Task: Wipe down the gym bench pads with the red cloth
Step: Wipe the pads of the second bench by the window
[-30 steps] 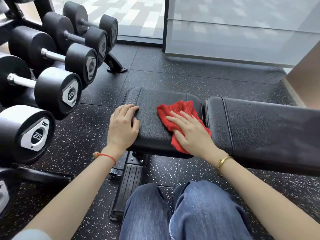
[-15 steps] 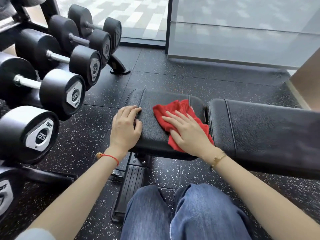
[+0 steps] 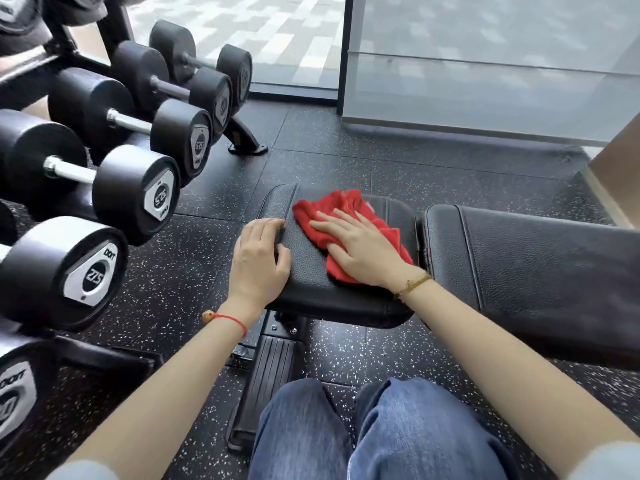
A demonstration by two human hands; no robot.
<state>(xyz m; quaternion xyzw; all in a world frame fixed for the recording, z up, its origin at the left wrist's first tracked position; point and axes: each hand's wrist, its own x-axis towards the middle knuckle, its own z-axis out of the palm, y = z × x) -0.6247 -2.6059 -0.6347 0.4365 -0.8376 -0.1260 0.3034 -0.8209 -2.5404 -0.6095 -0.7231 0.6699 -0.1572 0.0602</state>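
Pressing red cloth [image 3: 349,230] flat on seat pad [image 3: 311,271], right hand [image 3: 363,251].

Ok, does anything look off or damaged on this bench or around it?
Nothing stands out. The seat pad and back pad look intact, the cloth lies flat under the right hand, and the dumbbells sit racked.
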